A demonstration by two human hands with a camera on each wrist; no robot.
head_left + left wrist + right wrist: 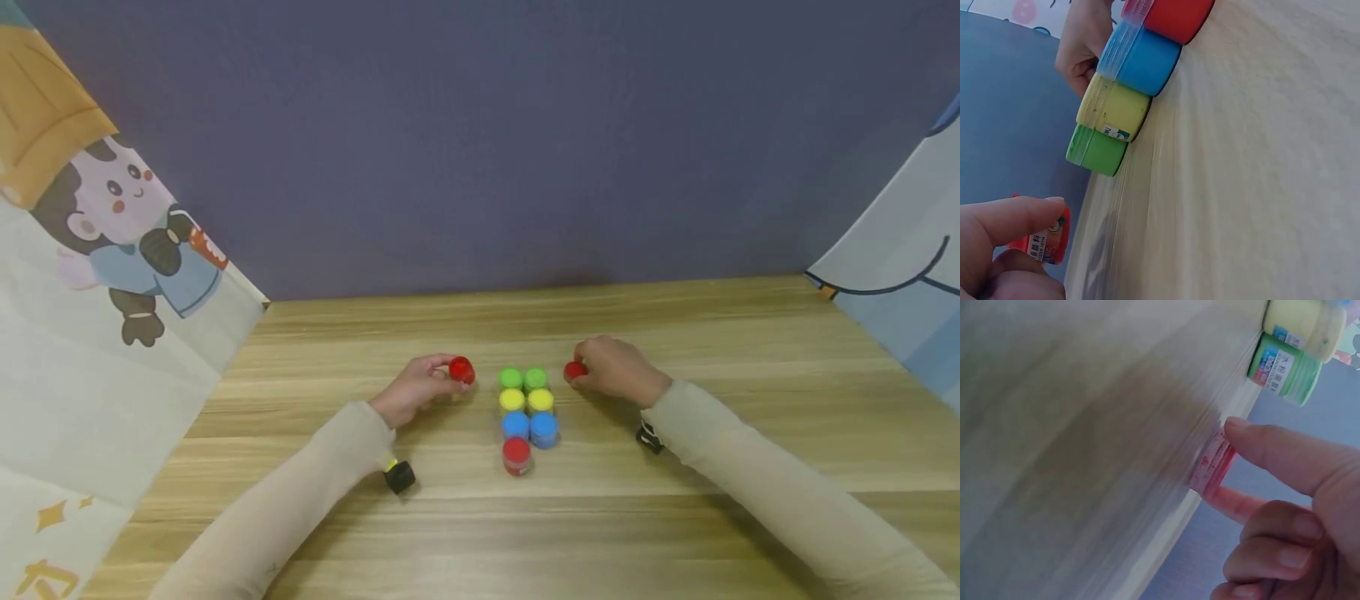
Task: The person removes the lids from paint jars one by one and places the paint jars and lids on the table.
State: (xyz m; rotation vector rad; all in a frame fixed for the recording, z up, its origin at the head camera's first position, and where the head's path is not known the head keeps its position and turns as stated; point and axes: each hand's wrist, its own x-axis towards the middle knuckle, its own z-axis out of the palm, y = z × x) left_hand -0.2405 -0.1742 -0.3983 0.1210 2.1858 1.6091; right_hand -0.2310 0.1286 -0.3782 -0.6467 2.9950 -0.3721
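My left hand (420,387) pinches a small red jar (462,372) between thumb and fingers, left of the jar group. The jar's top looks uncovered, with red inside; a printed label shows on the red jar (1054,240) in the left wrist view. On the other side, my right hand (618,369) grips a red lid (575,371) by its edges, thumb and forefinger on opposite sides. The right wrist view has that lid (1215,464) at the tabletop, apparently touching it. Between the hands stand lidded jars: green (511,380), yellow (512,402), blue (516,425) and red (517,455).
The green, yellow and blue jars stand in pairs, close together, with a single red one at the near end. A wood-grain table (480,542) lies under everything. Behind it rises a dark blue-grey backdrop (525,150), with a cartoon-printed cloth (97,400) at the left.
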